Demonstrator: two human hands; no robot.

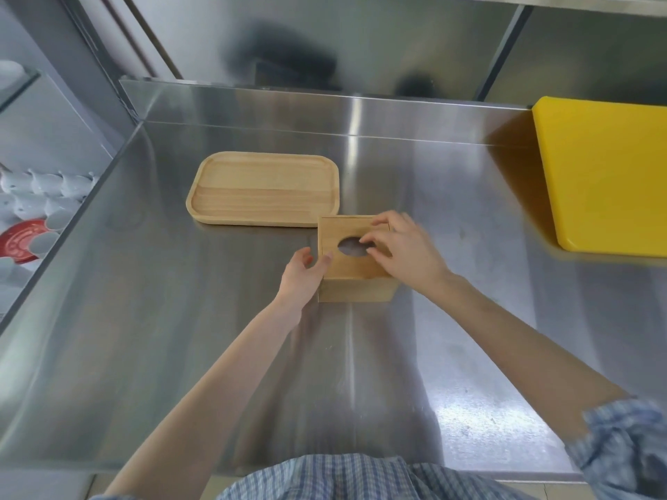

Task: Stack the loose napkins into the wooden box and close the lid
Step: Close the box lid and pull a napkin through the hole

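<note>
A square wooden box point(355, 292) stands at the middle of the steel counter, its lid point(335, 232) on top with an oval hole showing grey napkin inside. My left hand point(301, 277) rests against the box's left side, thumb and fingers touching the lid's left edge. My right hand point(404, 250) lies over the lid's right half, fingers spread, fingertips at the hole's rim and at the far edge. No loose napkins are in view.
An empty wooden tray point(265, 187) lies just behind and left of the box. A yellow cutting board point(606, 175) lies at the right. Below the counter's left edge, white cups and a red plate point(21, 240) sit on a lower level. A steel backsplash rises behind.
</note>
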